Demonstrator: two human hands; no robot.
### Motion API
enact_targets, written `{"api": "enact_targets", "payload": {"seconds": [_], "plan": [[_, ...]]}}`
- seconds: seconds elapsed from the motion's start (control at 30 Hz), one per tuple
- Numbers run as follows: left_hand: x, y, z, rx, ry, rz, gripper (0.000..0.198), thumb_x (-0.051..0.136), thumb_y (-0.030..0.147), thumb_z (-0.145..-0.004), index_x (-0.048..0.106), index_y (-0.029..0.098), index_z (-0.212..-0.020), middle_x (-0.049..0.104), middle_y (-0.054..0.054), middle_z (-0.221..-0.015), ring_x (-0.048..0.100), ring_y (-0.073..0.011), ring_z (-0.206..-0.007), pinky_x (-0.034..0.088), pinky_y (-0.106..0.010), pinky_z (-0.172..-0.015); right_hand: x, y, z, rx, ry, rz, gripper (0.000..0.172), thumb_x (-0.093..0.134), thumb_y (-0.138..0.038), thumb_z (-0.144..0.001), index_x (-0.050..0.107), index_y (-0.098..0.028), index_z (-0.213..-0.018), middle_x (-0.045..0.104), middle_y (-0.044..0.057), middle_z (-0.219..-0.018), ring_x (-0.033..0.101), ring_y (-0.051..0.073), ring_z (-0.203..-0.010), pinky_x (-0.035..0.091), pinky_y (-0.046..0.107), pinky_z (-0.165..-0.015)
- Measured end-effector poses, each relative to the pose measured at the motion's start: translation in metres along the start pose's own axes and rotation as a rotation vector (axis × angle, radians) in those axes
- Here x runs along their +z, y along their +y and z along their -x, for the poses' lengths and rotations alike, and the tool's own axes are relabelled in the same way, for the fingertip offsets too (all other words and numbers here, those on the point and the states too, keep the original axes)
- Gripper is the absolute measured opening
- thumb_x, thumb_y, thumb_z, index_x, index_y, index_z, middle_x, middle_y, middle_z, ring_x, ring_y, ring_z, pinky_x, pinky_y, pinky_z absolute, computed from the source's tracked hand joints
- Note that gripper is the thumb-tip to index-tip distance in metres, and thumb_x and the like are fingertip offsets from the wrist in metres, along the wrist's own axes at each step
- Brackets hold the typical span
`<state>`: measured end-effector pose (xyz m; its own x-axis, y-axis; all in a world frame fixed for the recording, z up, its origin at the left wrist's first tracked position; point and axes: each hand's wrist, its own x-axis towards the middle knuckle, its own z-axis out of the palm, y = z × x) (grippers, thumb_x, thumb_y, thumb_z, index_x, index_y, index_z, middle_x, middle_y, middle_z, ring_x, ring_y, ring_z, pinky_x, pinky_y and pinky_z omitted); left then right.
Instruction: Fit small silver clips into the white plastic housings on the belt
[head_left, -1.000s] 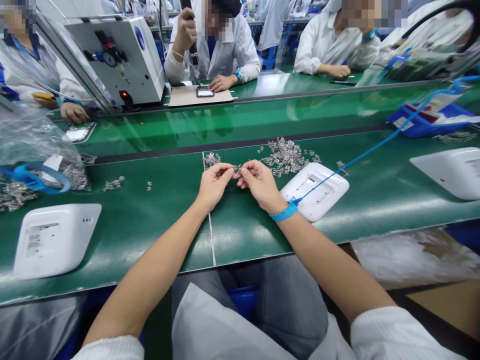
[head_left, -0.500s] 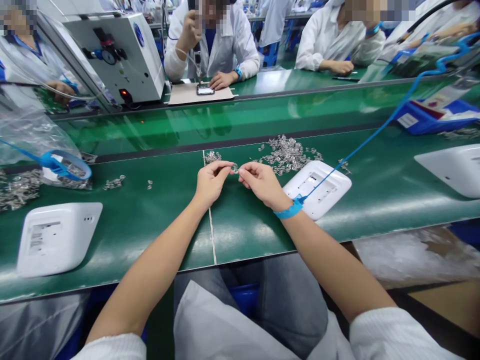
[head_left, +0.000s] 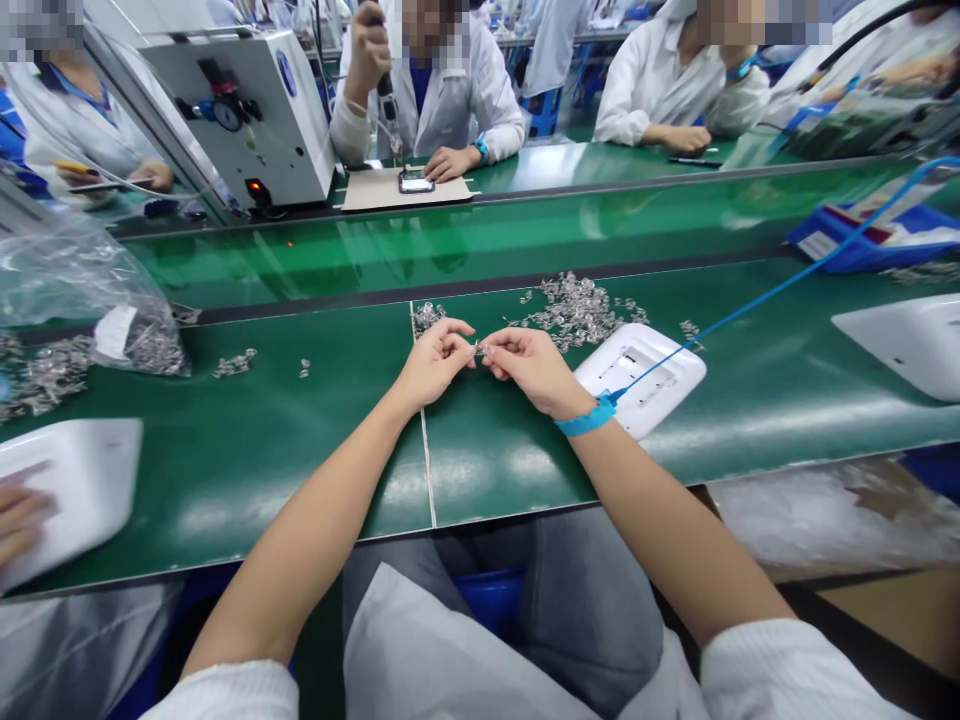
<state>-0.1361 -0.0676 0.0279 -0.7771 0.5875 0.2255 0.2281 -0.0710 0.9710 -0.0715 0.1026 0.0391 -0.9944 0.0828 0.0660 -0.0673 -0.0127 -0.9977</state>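
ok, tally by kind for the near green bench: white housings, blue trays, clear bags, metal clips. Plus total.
White housings: 3 (left, middle, right)
Blue tray: 1
Clear bag: 1
Total: 5, leaving out the metal clips, too many and too tangled to count.

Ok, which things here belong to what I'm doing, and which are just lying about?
Seemingly in the job:
small metal piece at the fingers
pile of metal pieces
nearer white casing, perhaps

Apparently lying about:
rightmost white casing
blue tray
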Motion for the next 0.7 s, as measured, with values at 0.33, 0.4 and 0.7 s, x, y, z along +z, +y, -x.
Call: {"api": "enact_targets", "payload": {"seconds": [0.33,0.4,0.7], "plan": [[0.001,-0.007,0.002,0.128,0.223,-0.768,0.026,0.064,0.014,-0.08,0.06,0.019,-0.105,0.065,-0.003,-0.085,0.062,-0.0222,-0.086,0.047,-0.037,-0.086,-0.001,0.0,0.0,-0.137,0.211,0.097,0.019,0.068,-0.035,-0.082,0.068,-0.018,-0.092,0.067,0.0,-0.067,0.058,0.011,-0.051,0.046,0.023,-0.048],[-0.001,-0.011,0.001,0.149,0.209,-0.841,0.027,0.059,0.009,-0.079,0.06,0.019,-0.104,0.063,-0.004,-0.084,0.06,-0.0229,-0.087,0.048,-0.037,-0.086,0.0,-0.004,0.0,-0.103,0.203,-0.003,0.022,0.072,-0.036,-0.078,0.068,-0.018,-0.091,0.069,0.002,-0.07,0.061,0.013,-0.055,0.048,0.023,-0.049],[0.009,0.002,0.012,0.32,-0.22,-1.08,0.024,0.056,0.024,-0.091,0.067,0.016,-0.111,0.066,-0.013,-0.127,0.057,-0.0293,-0.118,0.044,-0.046,-0.1,-0.005,0.001,-0.003,-0.097,0.3,0.134,0.021,0.074,-0.037,-0.075,0.068,-0.017,-0.079,0.068,0.003,-0.066,0.069,0.019,-0.063,0.055,0.028,-0.059]]}}
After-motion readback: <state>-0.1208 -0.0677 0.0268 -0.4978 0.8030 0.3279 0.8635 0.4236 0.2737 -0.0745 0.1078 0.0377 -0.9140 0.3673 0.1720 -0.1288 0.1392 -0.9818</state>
